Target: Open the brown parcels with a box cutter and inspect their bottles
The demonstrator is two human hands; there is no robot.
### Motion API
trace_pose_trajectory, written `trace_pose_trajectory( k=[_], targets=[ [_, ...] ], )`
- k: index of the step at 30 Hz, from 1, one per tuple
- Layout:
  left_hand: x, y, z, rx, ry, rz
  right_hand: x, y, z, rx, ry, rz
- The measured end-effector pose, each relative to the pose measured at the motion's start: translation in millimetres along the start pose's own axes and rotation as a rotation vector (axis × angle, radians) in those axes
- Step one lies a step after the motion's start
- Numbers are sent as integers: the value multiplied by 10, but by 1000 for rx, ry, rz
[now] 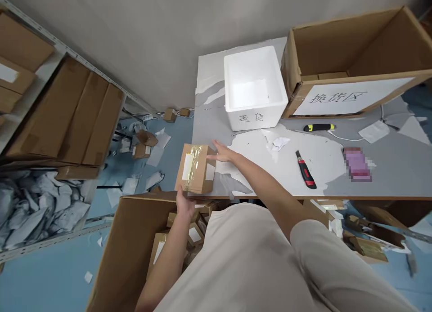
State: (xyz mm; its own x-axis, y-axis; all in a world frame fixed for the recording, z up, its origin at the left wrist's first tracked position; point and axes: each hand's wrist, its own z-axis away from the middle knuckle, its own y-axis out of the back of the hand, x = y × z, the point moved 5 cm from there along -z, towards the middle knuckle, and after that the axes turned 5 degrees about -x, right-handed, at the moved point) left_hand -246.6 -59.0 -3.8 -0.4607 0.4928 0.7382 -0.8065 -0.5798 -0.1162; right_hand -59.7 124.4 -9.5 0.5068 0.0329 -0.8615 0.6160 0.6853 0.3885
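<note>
A small taped cardboard box (200,168) with white labels is at the left end of the table, partly past the table's edge. My left hand (184,204) grips its near lower edge, the thumb showing on the front and the other fingers mostly hidden. At the box's far right side is my right hand (222,152), fingers stretched and apart, the thumb side touching the cardboard. Below my left arm stands a large open carton (135,231) holding several smaller boxes. A white foam box (258,116) with handwriting sits behind my right hand.
On the table (216,116) lie a red-black utility knife (306,170), a yellow-black cutter (319,127), crumpled paper (281,143) and a blurred pink item (357,163). A big open carton (354,94) stands at the back right. Shelving (64,53) with boxes is on the left.
</note>
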Motion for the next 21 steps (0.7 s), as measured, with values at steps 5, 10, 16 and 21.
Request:
trace_pose_trajectory(
  k=[5, 10, 16, 21],
  targets=[
    [-35, -55, -166, -37, 104, 184, -83, -275, -373, 11, -29, -130],
    [16, -60, -150, -21, 29, 173, -11, -207, -279, 183, -142, -171],
    [261, -281, -36, -2, -113, 28, 184, 78, 579, 452, -32, -388],
    [314, -792, -2, -274, -218, -238, 469, 380, 1626, 679, -39, -539]
  ],
)
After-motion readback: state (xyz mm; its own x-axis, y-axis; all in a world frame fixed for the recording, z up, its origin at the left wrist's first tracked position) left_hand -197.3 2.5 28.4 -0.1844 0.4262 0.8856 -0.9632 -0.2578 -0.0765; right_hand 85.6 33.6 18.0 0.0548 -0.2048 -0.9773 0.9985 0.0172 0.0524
